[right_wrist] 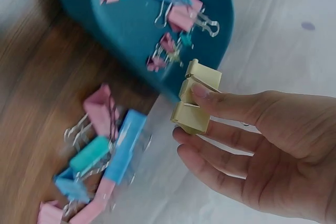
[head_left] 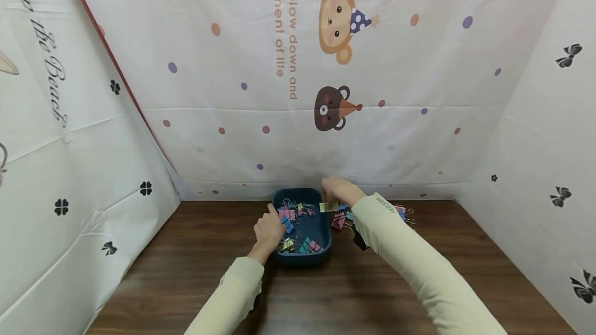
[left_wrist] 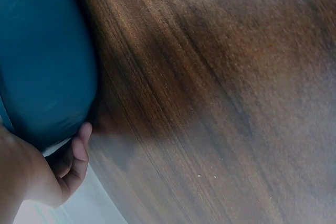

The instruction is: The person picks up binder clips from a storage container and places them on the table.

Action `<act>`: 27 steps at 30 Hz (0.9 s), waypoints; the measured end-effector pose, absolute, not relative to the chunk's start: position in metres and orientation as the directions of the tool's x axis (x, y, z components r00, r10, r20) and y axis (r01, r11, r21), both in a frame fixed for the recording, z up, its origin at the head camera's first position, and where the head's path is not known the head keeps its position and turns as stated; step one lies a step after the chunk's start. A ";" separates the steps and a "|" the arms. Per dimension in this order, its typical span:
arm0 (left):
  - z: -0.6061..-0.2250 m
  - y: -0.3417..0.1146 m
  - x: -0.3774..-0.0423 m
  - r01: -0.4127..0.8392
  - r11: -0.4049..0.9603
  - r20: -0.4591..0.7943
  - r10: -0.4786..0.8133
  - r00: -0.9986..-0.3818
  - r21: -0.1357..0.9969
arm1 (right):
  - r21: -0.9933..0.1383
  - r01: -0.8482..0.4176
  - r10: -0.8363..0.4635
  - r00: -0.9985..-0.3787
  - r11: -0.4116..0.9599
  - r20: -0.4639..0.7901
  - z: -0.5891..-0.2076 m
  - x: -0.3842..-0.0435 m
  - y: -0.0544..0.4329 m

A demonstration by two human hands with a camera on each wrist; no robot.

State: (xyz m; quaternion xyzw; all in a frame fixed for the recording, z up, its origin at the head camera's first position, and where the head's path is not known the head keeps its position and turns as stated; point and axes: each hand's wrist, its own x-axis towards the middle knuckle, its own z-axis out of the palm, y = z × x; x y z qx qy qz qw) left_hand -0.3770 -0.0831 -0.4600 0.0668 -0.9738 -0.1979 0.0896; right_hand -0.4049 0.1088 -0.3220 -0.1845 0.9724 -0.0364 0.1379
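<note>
Between the thumb and fingers of our right hand (head_left: 341,191) we pinch a yellow clip (right_wrist: 197,98), the thumb pressed on its face. It sits by the right rim of the tray (head_left: 318,229); whether it touches the rim, we cannot tell. Our left hand (head_left: 270,229) grips the tray's left rim, fingers bent round the outer wall. Just right of those fingers, inside the tray, lie a pink clip (head_left: 286,214) and a blue clip (head_left: 287,224); farther right, toward our right fingers, is a cluster of small clips (head_left: 304,210). Nearer us than the left fingers, yellow clips (head_left: 287,245) and a teal clip (head_left: 304,246) rest in the near end. Outside the tray, nearer us than our right fingertips, a heap of loose clips (right_wrist: 94,153), pink, teal and blue, lies on the table (head_left: 186,273), partly hidden from the head view by our right sleeve (head_left: 405,252).
</note>
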 end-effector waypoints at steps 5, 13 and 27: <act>-0.461 -0.088 -0.378 -0.088 0.915 0.163 -0.164 -0.973 0.395 | -0.126 -0.343 -0.365 -0.891 0.931 -0.270 -0.322 -0.405 0.126; -0.462 -0.094 -0.382 -0.090 0.911 0.156 -0.165 -0.974 0.403 | -0.091 -0.307 -0.320 -0.894 0.947 -0.315 -0.330 -0.399 0.141; -0.463 -0.085 -0.381 -0.090 0.907 0.137 -0.160 -0.978 0.412 | -0.111 -0.222 -0.248 -0.890 0.969 -0.382 -0.376 -0.396 0.164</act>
